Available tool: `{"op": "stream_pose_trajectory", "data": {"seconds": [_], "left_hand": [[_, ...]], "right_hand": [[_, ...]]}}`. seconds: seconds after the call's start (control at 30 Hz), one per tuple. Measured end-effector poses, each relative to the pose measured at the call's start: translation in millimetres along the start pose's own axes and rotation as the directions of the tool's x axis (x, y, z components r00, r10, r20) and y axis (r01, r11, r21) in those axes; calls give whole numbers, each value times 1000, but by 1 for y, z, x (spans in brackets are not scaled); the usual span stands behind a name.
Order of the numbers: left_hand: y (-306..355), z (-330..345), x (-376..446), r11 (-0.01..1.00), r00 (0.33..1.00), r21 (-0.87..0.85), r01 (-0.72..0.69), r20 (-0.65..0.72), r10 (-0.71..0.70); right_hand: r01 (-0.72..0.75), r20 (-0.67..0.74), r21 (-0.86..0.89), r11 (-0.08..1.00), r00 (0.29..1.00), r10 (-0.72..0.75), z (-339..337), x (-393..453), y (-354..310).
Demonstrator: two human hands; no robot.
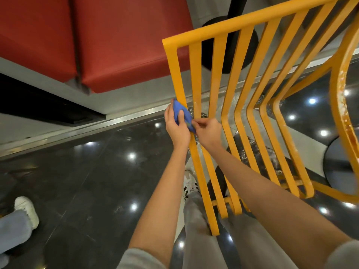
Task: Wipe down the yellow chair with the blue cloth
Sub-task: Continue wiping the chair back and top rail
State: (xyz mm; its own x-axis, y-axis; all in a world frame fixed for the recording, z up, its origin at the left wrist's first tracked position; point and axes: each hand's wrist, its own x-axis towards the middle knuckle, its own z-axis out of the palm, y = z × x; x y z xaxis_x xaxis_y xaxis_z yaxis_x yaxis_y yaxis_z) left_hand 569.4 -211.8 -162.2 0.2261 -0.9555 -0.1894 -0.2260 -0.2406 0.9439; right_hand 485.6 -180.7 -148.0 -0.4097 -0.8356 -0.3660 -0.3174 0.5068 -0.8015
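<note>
Our left hand [177, 126] holds the soft blue cloth [183, 115] against the hard yellow chair's [229, 98] outside bar, and our right hand [206, 133] pinches its floppy bottom corner.

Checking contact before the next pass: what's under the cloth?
The cloth is wrapped on the chair's outermost slat; the left hand grips it, the right hand pinches its edge. The slat beneath is hidden.

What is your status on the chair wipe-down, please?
Left hand holds blue cloth against yellow chair, outermost slat. Right hand pinches the cloth's edge. Nothing in the way.
</note>
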Motion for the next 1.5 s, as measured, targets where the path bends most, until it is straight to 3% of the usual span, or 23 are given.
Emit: {"op": "stream_pose_trajectory", "data": {"seconds": [0.13,0.23,0.43,0.5,0.6,0.7,0.87,1.0,1.1,1.2,1.27,1.37,1.5], "left_hand": [[-40,-17,-86,982,989,-127,143,50,-137],[-51,-28,-129,965,969,-101,240,91,-232],[-30,-5,-33,983,984,-32,181,9,-180],[-35,-6,-36,977,979,-63,206,-3,-206],[-55,-21,-108,955,959,-82,284,8,-284],[-56,-35,-172,925,931,-105,364,19,-365],[-44,-15,-101,976,979,-79,203,17,-202],[-56,-16,-106,974,977,-79,211,-25,-214],[-79,-39,-187,918,925,-115,379,50,-376],[-81,-46,-206,964,966,80,255,27,-258],[-68,-33,-170,962,962,-14,273,23,-272],[-65,-17,-123,982,982,-4,189,-27,-189],[-80,-28,-219,989,990,-46,137,-36,-139]], "right_hand": [[14,88,48,999,996,-18,-4,2,6],[-5,115,44,999,993,0,-6,0,14],[-56,43,21,998,998,55,4,-3,22],[-71,37,18,997,997,70,5,-1,21],[-127,57,91,988,991,122,5,2,21],[-84,36,76,994,996,82,8,0,22],[40,-28,55,998,999,-39,14,-8,31],[148,24,34,988,989,-149,11,-30,49],[79,41,38,996,996,-81,4,-56,73],[51,45,23,998,998,-52,2,-72,87],[51,37,24,998,998,-52,4,-71,86],[42,16,44,998,999,-43,5,-62,84],[-6,51,95,995,999,1,4,-58,88]]}}
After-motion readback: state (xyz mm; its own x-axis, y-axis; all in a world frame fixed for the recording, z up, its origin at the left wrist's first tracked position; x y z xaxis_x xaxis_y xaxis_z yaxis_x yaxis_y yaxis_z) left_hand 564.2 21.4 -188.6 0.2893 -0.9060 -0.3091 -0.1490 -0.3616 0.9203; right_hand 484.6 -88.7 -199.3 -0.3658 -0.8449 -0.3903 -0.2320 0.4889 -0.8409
